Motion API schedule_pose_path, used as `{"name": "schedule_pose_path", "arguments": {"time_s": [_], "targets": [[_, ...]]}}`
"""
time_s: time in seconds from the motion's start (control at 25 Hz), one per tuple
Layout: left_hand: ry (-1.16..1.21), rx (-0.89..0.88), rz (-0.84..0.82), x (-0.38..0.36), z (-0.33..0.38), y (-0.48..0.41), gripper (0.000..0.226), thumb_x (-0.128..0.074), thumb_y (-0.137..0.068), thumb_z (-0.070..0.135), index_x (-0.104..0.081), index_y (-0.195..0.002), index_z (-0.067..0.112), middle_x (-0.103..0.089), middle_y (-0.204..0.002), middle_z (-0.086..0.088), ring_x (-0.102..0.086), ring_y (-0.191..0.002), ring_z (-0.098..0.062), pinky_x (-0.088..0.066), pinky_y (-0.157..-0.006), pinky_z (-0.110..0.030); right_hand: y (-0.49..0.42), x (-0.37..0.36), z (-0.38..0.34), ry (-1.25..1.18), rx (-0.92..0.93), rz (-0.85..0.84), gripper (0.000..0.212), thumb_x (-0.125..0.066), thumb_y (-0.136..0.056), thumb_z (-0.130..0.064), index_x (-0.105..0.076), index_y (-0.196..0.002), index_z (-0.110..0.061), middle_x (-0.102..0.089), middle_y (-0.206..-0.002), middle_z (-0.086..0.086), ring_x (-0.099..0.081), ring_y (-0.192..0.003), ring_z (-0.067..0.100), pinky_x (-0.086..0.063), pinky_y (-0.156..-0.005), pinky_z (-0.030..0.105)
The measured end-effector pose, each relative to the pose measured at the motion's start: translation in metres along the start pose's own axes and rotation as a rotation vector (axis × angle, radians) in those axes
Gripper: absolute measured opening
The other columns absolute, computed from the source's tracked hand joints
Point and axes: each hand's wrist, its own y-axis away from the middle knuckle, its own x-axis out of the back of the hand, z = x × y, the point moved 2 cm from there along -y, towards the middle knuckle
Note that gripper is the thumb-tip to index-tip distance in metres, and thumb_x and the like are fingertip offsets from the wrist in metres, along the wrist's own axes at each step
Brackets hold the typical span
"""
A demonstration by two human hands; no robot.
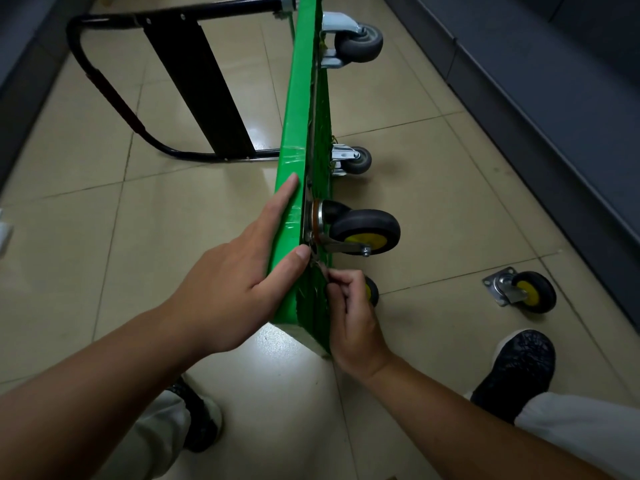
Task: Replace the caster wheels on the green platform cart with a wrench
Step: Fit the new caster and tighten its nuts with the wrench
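The green platform cart (298,109) stands on its side edge on the tiled floor, underside facing right. My left hand (239,268) rests flat on its upper edge, fingers straight, thumb by the plate of a black caster with a yellow hub (363,232). Just below that caster my right hand (349,306) pinches a thin metal wrench (320,266) against the underside. Another yellow-hub wheel (372,291) shows partly behind my right hand. Two grey casters (358,41) (356,160) sit at the far end.
A loose yellow-hub caster (523,292) lies on the floor to the right. The cart's black handle (114,95) lies folded out to the left. My dark shoes (516,368) (197,420) stand near the cart's end. Dark walls (554,98) line both sides.
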Motion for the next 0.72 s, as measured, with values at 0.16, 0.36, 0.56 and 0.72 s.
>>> {"name": "schedule_pose_path", "arguments": {"time_s": [0.16, 0.36, 0.56, 0.72], "targets": [[0.018, 0.007, 0.009, -0.003, -0.001, -0.001, 0.070, -0.029, -0.091, 0.061, 0.011, -0.148, 0.064, -0.047, -0.112, 0.016, -0.055, -0.073, 0.006, -0.036, -0.063, -0.016, -0.015, 0.011, 0.008, 0.142, 0.016, -0.025, 0.022, -0.041, -0.105, -0.022, -0.044, -0.109, -0.044, -0.063, -0.102, -0.024, -0.064, -0.096, 0.001, -0.054, -0.077, 0.032], [0.036, 0.018, 0.024, -0.004, -0.001, 0.000, 0.069, -0.028, -0.091, 0.062, 0.010, -0.148, 0.065, -0.048, -0.115, 0.014, -0.056, -0.076, 0.002, -0.038, -0.064, -0.020, -0.012, 0.000, 0.004, 0.095, -0.034, -0.111, 0.023, -0.037, -0.106, -0.033, -0.041, -0.106, -0.055, -0.063, -0.098, -0.021, -0.066, -0.091, 0.007, -0.055, -0.072, 0.034], [0.003, 0.023, 0.024, -0.003, 0.001, -0.001, 0.070, -0.029, -0.091, 0.060, 0.009, -0.150, 0.062, -0.045, -0.107, 0.012, -0.052, -0.068, 0.004, -0.033, -0.060, -0.015, 0.003, -0.006, -0.011, -0.029, -0.049, -0.059, 0.023, -0.039, -0.107, -0.027, -0.043, -0.099, -0.049, -0.061, -0.089, -0.023, -0.059, -0.082, 0.005, -0.045, -0.068, 0.022], [0.023, 0.019, 0.017, -0.004, 0.000, -0.002, 0.071, -0.028, -0.091, 0.061, 0.010, -0.151, 0.060, -0.052, -0.121, 0.011, -0.055, -0.073, -0.003, -0.037, -0.064, -0.018, 0.014, -0.009, -0.027, -0.101, -0.097, -0.014, 0.015, -0.040, -0.107, -0.016, -0.046, -0.099, -0.028, -0.061, -0.085, -0.024, -0.058, -0.079, -0.001, -0.045, -0.066, 0.015]]}}
